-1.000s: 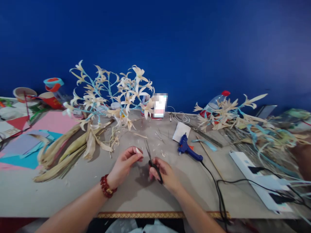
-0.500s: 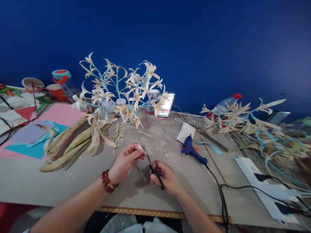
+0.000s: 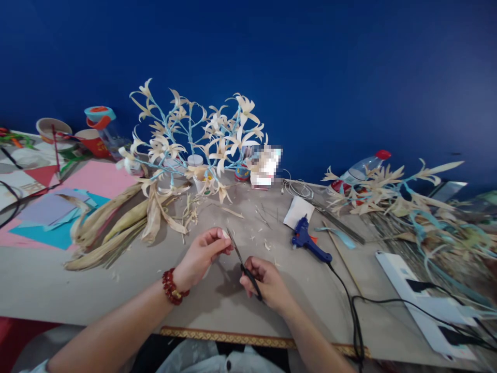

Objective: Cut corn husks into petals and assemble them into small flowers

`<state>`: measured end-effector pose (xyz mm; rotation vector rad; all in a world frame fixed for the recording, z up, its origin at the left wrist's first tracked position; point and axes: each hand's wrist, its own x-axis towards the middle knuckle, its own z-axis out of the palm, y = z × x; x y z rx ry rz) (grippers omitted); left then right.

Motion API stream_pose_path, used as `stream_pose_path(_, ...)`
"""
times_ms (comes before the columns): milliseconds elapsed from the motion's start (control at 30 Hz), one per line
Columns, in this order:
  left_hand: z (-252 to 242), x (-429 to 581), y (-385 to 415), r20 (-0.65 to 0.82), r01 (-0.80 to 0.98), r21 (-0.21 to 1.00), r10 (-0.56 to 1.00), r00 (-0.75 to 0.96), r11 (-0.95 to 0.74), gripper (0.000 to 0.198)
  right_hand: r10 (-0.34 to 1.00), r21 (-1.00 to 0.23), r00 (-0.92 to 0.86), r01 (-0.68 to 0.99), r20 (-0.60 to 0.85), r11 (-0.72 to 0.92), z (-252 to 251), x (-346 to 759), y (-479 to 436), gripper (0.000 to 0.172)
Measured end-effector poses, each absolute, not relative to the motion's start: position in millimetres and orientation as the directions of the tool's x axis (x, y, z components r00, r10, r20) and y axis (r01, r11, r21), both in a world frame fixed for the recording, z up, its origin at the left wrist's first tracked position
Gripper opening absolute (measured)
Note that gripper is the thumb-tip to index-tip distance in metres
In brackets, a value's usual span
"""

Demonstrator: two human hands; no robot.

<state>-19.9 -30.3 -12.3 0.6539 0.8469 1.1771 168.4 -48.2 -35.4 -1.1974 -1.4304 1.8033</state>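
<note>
My left hand (image 3: 200,255), with a red bead bracelet at the wrist, pinches a small pale piece of corn husk (image 3: 224,236) between thumb and fingers. My right hand (image 3: 266,282) grips the black handles of a small pair of scissors (image 3: 241,260). The blades point up and left and their tips meet the husk piece. Both hands hover just above the grey table (image 3: 46,290) near its front edge.
Dried corn husks (image 3: 116,228) lie to the left beside coloured paper sheets (image 3: 50,215). A branch of husk flowers (image 3: 194,140) stands behind. A blue glue gun (image 3: 308,242) with a black cord, a power strip (image 3: 423,295) and more husk flowers (image 3: 388,189) lie to the right.
The scissor blades have moved left against the husk piece in my left hand. The view has shifted slightly; both hands stay in about the same place.
</note>
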Motion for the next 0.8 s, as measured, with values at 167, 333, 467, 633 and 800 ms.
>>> stream_pose_path(167, -13.3, -21.3, -30.2, -0.212, -0.512, 0.817, 0.963, 0.164, 0.267, 0.021, 0.837, -0.945, -0.441, 0.105, -0.324, -0.311, -37.4, 168.9, -47.6, 0.047)
stream_pose_path(333, -13.2, -21.3, -30.3, -0.187, -0.459, 0.855, 0.969, 0.164, 0.243, 0.017, 0.851, -0.947, -0.419, 0.103, -0.317, -0.303, -38.6, 169.7, -46.7, 0.046)
stream_pose_path(467, -14.0, -22.1, -31.4, -0.119, -0.367, 0.914, 0.980, 0.162, 0.171, 0.017, 0.839, -0.944, -0.437, 0.097, -0.324, -0.314, -38.2, 171.2, -46.7, 0.049)
stream_pose_path(633, -15.6, -25.7, -31.7, -0.001, -0.130, 0.991, 0.982, 0.190, 0.026, 0.021, 0.803, -0.939, -0.500, 0.071, -0.325, -0.336, -34.8, 175.1, -46.3, 0.053)
stream_pose_path(800, -17.2, -28.5, -31.9, 0.026, -0.012, 1.000, 0.969, 0.247, -0.024, 0.023, 0.791, -0.936, -0.517, 0.062, -0.326, -0.346, -34.9, 176.7, -45.9, 0.054)
